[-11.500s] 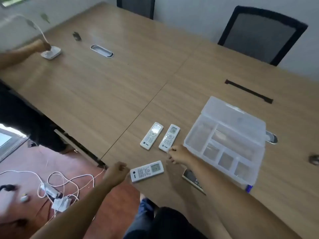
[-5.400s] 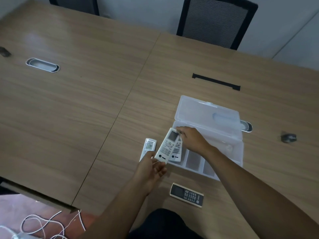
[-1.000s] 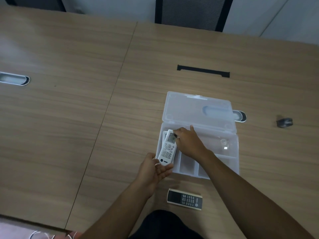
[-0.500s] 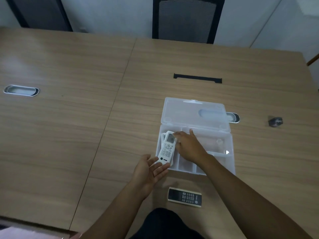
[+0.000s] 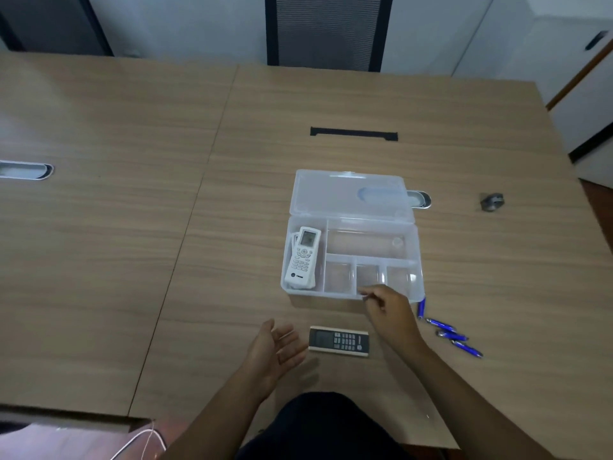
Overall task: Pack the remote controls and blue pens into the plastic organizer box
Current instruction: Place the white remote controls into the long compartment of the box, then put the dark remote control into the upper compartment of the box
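Observation:
The clear plastic organizer box lies open on the wooden table, lid folded back. White remote controls are stacked in its left compartment. A dark remote lies flat on the table in front of the box. Several blue pens lie scattered at the box's front right corner. My left hand hovers palm-up, empty, just left of the dark remote. My right hand is at the box's front wall with its fingers loosely curled and nothing in them.
A black cable slot sits beyond the box. Metal grommets lie far left and behind the box's right side. A small dark object rests at right. A mesh chair stands across the table.
My right hand has let go of the white remote, which now lies in the left compartment, and pulled back to the box's front. My left hand drew back toward me.

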